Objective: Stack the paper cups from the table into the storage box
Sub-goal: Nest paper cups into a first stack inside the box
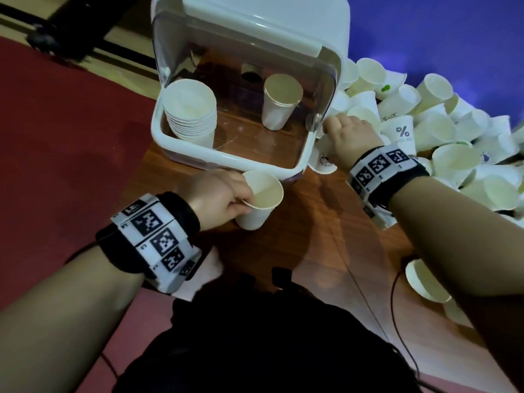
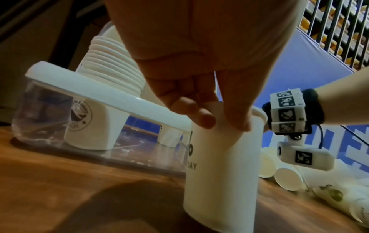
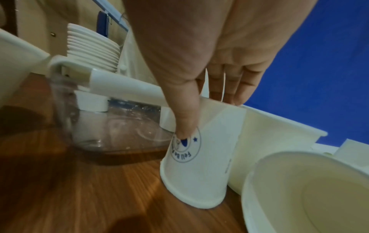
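A clear storage box (image 1: 226, 158) with a white rim stands on the wooden table. Inside it are a nested stack of paper cups (image 1: 188, 109) at the left and one upside-down cup (image 1: 280, 104) at the right. My left hand (image 1: 246, 198) pinches the rim of an upright white cup (image 1: 261, 202) just in front of the box; the left wrist view shows thumb and fingers on that cup (image 2: 219, 165). My right hand (image 1: 346, 134) reaches down beside the box's right wall. There its thumb and fingers grip an upside-down logo cup (image 3: 199, 173) standing on the table.
A big pile of loose paper cups (image 1: 425, 123) covers the table's right side, right up against the box. One cup (image 1: 425, 279) lies under my right forearm near the front. The table's left edge drops to a red floor (image 1: 71, 151). A blue surface (image 1: 439, 38) lies behind the pile.
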Demonstrator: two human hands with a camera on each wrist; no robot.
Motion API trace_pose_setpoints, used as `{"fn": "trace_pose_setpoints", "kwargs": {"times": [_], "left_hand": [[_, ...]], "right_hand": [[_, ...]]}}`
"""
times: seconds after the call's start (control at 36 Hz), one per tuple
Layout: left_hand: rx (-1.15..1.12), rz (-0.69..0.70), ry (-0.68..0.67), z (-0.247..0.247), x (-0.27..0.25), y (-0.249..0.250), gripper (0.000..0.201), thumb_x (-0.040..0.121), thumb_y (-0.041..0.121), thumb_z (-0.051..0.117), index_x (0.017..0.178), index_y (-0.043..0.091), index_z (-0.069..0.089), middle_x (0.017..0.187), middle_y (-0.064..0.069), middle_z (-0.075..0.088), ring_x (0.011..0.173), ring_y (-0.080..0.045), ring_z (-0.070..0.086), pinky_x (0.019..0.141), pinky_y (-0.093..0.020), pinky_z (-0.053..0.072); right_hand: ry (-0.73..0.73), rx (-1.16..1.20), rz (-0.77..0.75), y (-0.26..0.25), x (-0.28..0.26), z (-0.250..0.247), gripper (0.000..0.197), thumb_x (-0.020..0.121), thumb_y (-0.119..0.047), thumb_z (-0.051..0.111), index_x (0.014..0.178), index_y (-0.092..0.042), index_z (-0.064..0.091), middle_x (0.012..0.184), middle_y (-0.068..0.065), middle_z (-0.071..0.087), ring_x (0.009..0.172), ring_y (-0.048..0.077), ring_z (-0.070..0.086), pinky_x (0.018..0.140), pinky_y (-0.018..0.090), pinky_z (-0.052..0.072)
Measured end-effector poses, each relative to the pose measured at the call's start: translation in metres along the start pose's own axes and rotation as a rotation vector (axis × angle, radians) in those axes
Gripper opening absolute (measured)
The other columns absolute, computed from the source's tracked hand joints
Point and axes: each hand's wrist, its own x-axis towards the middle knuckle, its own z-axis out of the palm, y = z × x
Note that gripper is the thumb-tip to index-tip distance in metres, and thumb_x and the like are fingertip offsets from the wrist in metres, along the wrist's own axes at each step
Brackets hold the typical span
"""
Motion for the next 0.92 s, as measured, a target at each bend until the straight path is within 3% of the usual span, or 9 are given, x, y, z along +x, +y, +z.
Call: {"fn": "trace_pose_setpoints", "kwargs": {"times": [0.11,0.22,0.33,0.47,0.56,0.61,0.67,0.81,0.92], "left_hand": [[-0.036,0.014,0.047,-0.004,0.002,0.002,0.011,0.080,0.021,0.067,0.089,0.017,0.071,0.081,0.014,0.052,0.076,-0.012,0.051,0.066,-0.007,0.027],[-0.079,0.151,0.077,-0.030,0.001,0.009,0.025,0.079,0.032,0.059,0.087,0.012,0.070,0.084,0.000,0.065,0.072,-0.017,0.058,0.067,-0.030,0.048],[-0.117,0.231,0.143,-0.059,0.003,0.010,0.038,0.080,0.041,0.047,0.088,0.011,0.069,0.089,-0.001,0.066,0.080,-0.009,0.054,0.072,-0.022,0.043],[-0.061,0.190,0.206,-0.100,0.001,0.002,0.044,0.080,0.049,0.037,0.090,0.019,0.068,0.092,0.008,0.063,0.088,-0.001,0.049,0.075,-0.001,0.033],[-0.078,0.217,0.228,-0.123,-0.006,-0.007,0.045,0.081,0.049,0.039,0.094,0.017,0.069,0.090,0.025,0.059,0.088,0.009,0.049,0.078,0.003,0.032],[-0.081,0.224,0.253,-0.135,-0.008,-0.015,0.046,0.079,0.049,0.041,0.094,0.018,0.070,0.092,0.042,0.053,0.089,0.020,0.047,0.077,0.004,0.031],[-0.067,0.227,0.276,-0.146,-0.010,-0.023,0.039,0.079,0.045,0.049,0.095,0.016,0.071,0.091,0.047,0.051,0.089,0.021,0.047,0.076,0.005,0.031],[0.066,0.244,0.316,-0.157,-0.010,-0.043,0.017,0.084,0.019,0.064,0.096,0.011,0.072,0.096,0.006,0.063,0.094,-0.010,0.053,0.079,-0.022,0.037],[0.069,0.246,0.328,-0.151,-0.004,-0.058,0.016,0.083,0.015,0.064,0.094,0.009,0.073,0.097,-0.004,0.066,0.089,-0.007,0.051,0.080,-0.022,0.036]], "right_hand": [[-0.059,-0.059,-0.032,0.003,-0.012,-0.001,0.055,0.085,-0.020,0.061,0.134,-0.010,0.037,0.130,0.018,0.037,0.118,0.033,0.038,0.095,0.042,0.039],[-0.046,-0.018,0.028,0.011,-0.031,-0.010,0.048,0.087,-0.025,0.058,0.131,-0.012,0.044,0.129,0.017,0.035,0.120,0.033,0.034,0.097,0.042,0.037],[0.013,0.210,0.132,0.025,-0.054,-0.019,0.062,0.082,-0.030,0.066,0.135,-0.011,0.040,0.135,0.019,0.039,0.125,0.036,0.032,0.106,0.042,0.027],[0.141,0.571,0.225,0.034,-0.083,-0.023,0.070,0.077,-0.036,0.070,0.135,-0.009,0.041,0.124,0.018,0.051,0.116,0.032,0.046,0.097,0.041,0.041],[0.214,0.814,0.259,0.028,-0.100,-0.026,0.069,0.073,-0.038,0.074,0.130,-0.010,0.046,0.115,0.009,0.056,0.104,0.023,0.052,0.073,0.020,0.044],[0.258,0.948,0.285,0.018,-0.109,-0.030,0.062,0.076,-0.027,0.073,0.129,-0.012,0.044,0.113,0.001,0.054,0.098,0.015,0.052,0.075,0.019,0.040],[0.300,1.060,0.297,0.006,-0.115,-0.032,0.060,0.078,-0.021,0.071,0.130,-0.014,0.042,0.113,-0.002,0.052,0.102,0.011,0.050,0.081,0.017,0.038],[0.429,1.303,0.299,-0.040,-0.107,-0.042,0.055,0.077,-0.012,0.071,0.124,-0.016,0.043,0.115,-0.002,0.057,0.102,0.007,0.055,0.088,0.017,0.045],[0.494,1.403,0.287,-0.079,-0.086,-0.051,0.064,0.072,-0.015,0.077,0.125,-0.017,0.041,0.119,0.001,0.058,0.110,0.012,0.056,0.098,0.032,0.046]]}}
